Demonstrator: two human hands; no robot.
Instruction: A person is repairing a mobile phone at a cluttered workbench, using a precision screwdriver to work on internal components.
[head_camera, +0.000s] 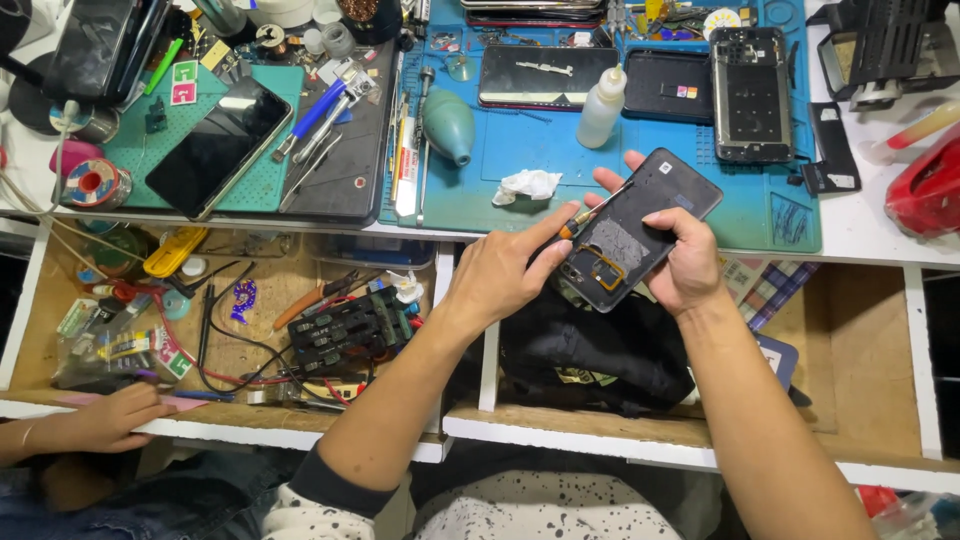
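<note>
In the head view, the right hand (688, 262) holds a dark phone back cover (640, 226) from below and from the side, its fingers (668, 217) curled over the far edge and closed on it. The left hand (497, 277) has its fingers pinched shut around a thin screwdriver (594, 212) with an orange collar; the tip rests on the cover, just beyond the left fingertips.

The cover looks light and thin, a flat shell of plastic that is probably a little flexible and could crack if it is bent. Its smooth surface may be slippery, so I judge the long edges the safest place to hold, as the right hand does now, and not the middle.

It is black, with rounded corners. On the inside there is a grey patch, maybe glue or foil, and an orange-edged ring part near the lower end, close to the left fingers. It is held over the front edge of the table (870, 235), above an open drawer (880, 390). Another person's hand (118, 415) rests far to the left.
</note>
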